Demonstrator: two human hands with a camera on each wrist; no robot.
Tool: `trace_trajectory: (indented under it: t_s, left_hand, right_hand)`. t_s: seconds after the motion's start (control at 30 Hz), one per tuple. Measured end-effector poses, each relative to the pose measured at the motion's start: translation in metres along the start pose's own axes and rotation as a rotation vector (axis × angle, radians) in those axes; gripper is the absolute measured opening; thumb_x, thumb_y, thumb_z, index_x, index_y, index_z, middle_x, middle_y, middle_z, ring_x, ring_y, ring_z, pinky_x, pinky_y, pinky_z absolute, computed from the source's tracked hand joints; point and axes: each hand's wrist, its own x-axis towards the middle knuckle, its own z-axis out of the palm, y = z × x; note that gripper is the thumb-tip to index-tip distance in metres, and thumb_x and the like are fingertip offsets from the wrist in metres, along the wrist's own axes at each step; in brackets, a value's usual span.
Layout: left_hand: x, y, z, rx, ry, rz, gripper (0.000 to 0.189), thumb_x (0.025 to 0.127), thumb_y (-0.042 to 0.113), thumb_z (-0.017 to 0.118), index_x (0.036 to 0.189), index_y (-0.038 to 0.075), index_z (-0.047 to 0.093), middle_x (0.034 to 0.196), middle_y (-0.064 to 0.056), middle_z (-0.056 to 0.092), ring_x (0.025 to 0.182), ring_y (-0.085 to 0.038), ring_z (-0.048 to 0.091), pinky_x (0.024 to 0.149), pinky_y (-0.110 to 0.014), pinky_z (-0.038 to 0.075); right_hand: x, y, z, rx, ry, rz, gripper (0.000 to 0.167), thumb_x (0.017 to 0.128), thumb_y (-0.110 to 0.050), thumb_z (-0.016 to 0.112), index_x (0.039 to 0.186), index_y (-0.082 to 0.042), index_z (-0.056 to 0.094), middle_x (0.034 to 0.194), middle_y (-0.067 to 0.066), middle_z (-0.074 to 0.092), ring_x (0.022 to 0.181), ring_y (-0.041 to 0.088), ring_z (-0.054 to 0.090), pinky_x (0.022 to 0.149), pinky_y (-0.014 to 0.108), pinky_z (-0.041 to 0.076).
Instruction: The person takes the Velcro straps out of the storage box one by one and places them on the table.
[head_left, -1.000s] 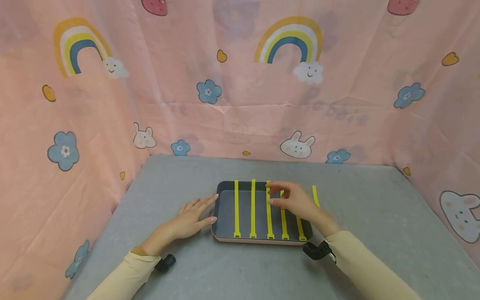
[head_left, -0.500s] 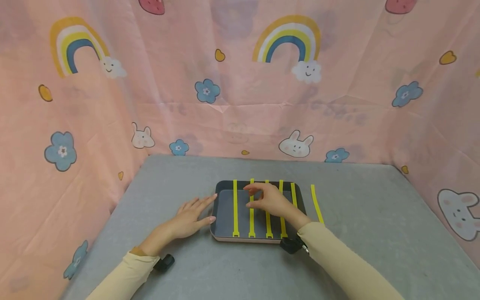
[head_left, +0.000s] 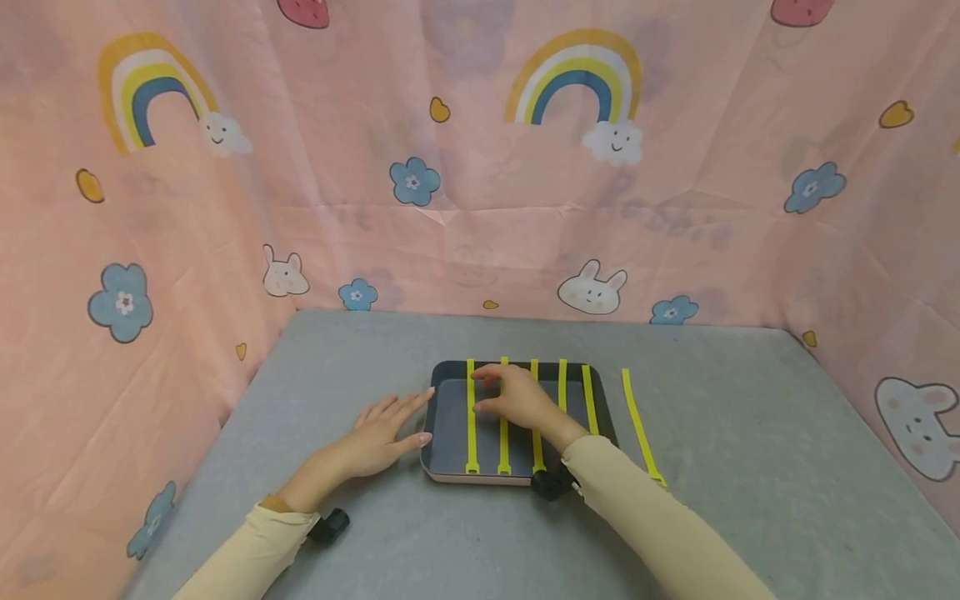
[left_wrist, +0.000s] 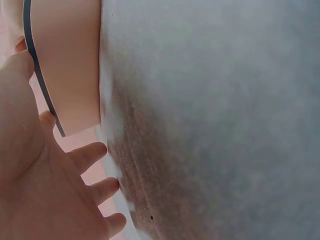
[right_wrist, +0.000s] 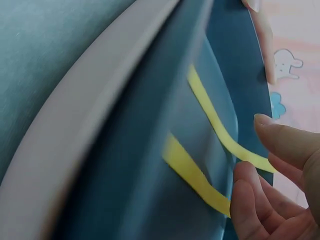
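My left hand (head_left: 378, 437) lies with spread fingers at the left rim of a shallow rectangular baking tray (head_left: 491, 480), thumb and index fingertips on the rim. In the left wrist view the other fingers (left_wrist: 92, 155) extend past the tray's pale pink outer wall (left_wrist: 67, 70). My right hand (head_left: 517, 400) hovers over the dark inside, fingers bent, thumb apart from them, holding nothing. Its fingertips are near the leftmost yellow strap (head_left: 471, 442). Several such straps with small buckle ends cross the tray front to back; the right hand and sleeve partly cover some.
Another yellow strap (head_left: 637, 417) lies on the grey table (head_left: 735, 417), right of the tray. Pink curtains (head_left: 480, 250) with rainbows and rabbits hang behind and at both sides. Small black devices (head_left: 330, 525) sit at the wrists.
My right hand has moved left across the tray, from the straps right of its middle to the leftmost one. The left hand, tray and straps stay in place.
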Motion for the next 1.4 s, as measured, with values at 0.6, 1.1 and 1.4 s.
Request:
trace_trajectory:
  t_s: [0.6,1.1,1.4]
  left_hand:
    - [0.002,-0.002,0.001,0.013,0.000,0.005,0.070,0.100,0.055,0.047,0.159,0.035,0.015,0.164,-0.010,0.029,0.152,-0.045,0.017,0.118,-0.070,0.009]
    - [0.002,-0.003,0.000,-0.001,0.000,0.005,0.070,0.100,0.056,0.047,0.159,0.037,0.014,0.164,-0.009,0.028,0.153,-0.044,0.016,0.118,-0.069,0.008]
    - [0.003,-0.005,0.002,-0.011,0.003,0.012,0.070,0.099,0.056,0.048,0.159,0.038,0.015,0.164,-0.008,0.029,0.153,-0.043,0.016,0.118,-0.069,0.008]
  right_hand:
    - [0.004,0.003,0.016,0.017,0.015,0.074,0.047,0.082,-0.015,0.081,0.127,-0.013,0.068,0.136,0.009,0.061,0.076,0.013,0.062,0.076,0.031,0.053]
    - [0.005,0.001,0.023,0.007,0.053,0.052,0.043,0.085,-0.010,0.077,0.126,-0.007,0.068,0.129,0.011,0.065,0.127,0.030,0.057,0.109,0.049,0.044]
    - [0.005,0.000,0.024,0.003,0.042,0.004,0.042,0.082,-0.010,0.080,0.122,-0.009,0.070,0.117,0.007,0.071,0.110,0.023,0.065,0.100,0.045,0.051]
